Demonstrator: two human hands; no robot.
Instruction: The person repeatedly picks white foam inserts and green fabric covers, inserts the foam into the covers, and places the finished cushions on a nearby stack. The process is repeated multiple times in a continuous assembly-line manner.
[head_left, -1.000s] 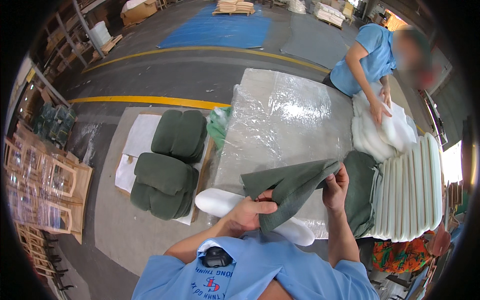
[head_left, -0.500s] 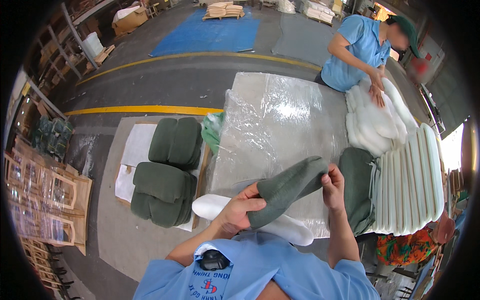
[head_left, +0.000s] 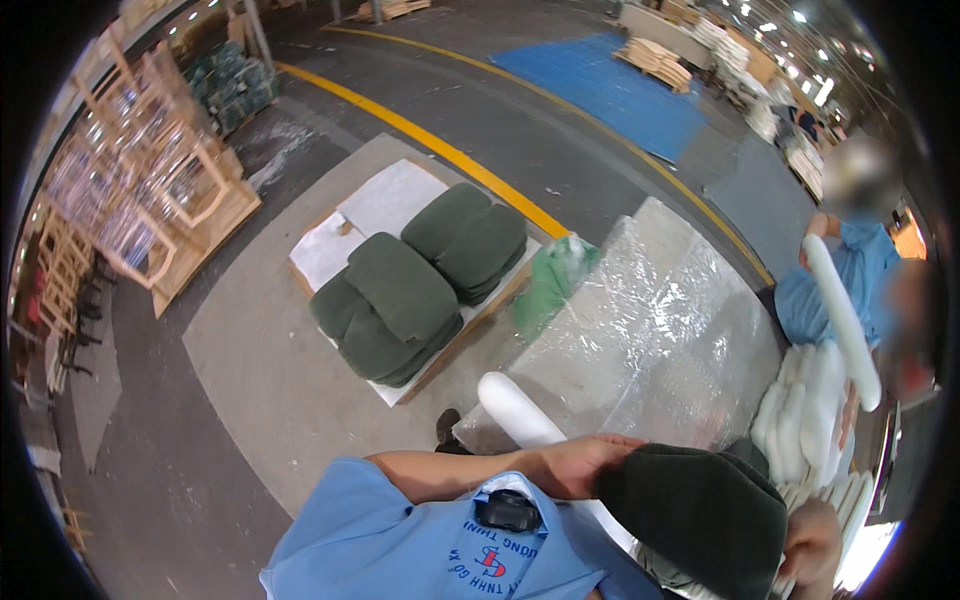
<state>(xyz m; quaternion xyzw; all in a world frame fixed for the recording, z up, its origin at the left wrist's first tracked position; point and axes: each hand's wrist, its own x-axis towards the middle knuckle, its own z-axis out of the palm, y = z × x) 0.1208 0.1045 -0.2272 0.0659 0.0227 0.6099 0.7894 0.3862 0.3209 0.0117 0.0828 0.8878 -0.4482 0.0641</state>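
A dark green fabric cushion cover (head_left: 705,515) is stretched between my two hands, close to my body at the table's near edge. My left hand (head_left: 590,466) grips its left end, fingertips partly behind the cloth. At the opposite end, my right hand (head_left: 812,545) is curled around the cover's edge, partly hidden by it. A long white padding piece (head_left: 515,408) lies across the table edge, with my left forearm covering its middle. Behind the cover, more dark green cloth (head_left: 745,457) shows beside the white cushion pads (head_left: 850,500).
Stacked dark green cushions (head_left: 400,290) rest on a low pallet to the left. Plastic film covers the table (head_left: 660,310), with a green bag (head_left: 555,280) at its left side. A co-worker (head_left: 840,280) holds a long white pad at the right. Wooden frames (head_left: 160,190) stand far left.
My view has swung left. The cover has moved right and now spreads wide between my hands. The co-worker has lifted a white pad upright.
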